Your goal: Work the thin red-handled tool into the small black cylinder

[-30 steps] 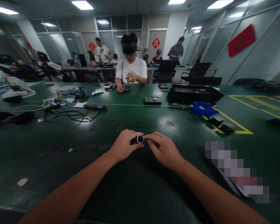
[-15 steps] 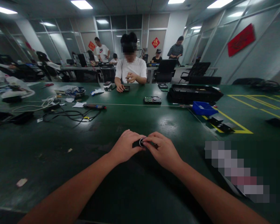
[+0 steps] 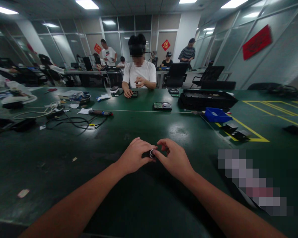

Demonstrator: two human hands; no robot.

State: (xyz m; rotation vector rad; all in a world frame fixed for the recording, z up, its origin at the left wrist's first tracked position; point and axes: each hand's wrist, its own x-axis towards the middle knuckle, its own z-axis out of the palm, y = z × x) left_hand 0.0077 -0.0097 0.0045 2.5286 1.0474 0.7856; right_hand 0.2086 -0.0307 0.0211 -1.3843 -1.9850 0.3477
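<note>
Tabletop of dark green, glossy sheeting [image 3: 89, 188] fills the lower part of the frame before you, scuffed and reflecting a pale glare near the centre. Beyond it, at the top, you face an office with glass partitions [image 3: 129, 24], four bright ceiling panels [image 3: 86, 4] and two red paper diamonds [image 3: 166, 45] on the back wall.

At the centre of the frame, your left hand [image 3: 132, 156] grasps one short black cylinder with a pale ring [image 3: 151, 154] between thumb and fingers, above the tabletop. Your right hand [image 3: 175, 156] has its thumb at the ringed end and its index finger bent clear of it; whether its curled fingers hold anything, you cannot tell from this view.

Right of centre, note one angular blue plastic bin [image 3: 217, 115] beside one long black tray [image 3: 206, 99]. Two rectangular drives with green circuit boards [image 3: 162, 106] lie left of that tray. Left of centre lies one slim dark tool with a red tip [image 3: 101, 113], near looped black cable [image 3: 64, 123]. Two irregular pale scraps [image 3: 23, 193] lie at lower left. One person in a white shirt [image 3: 141, 73] sits opposite you.
</note>
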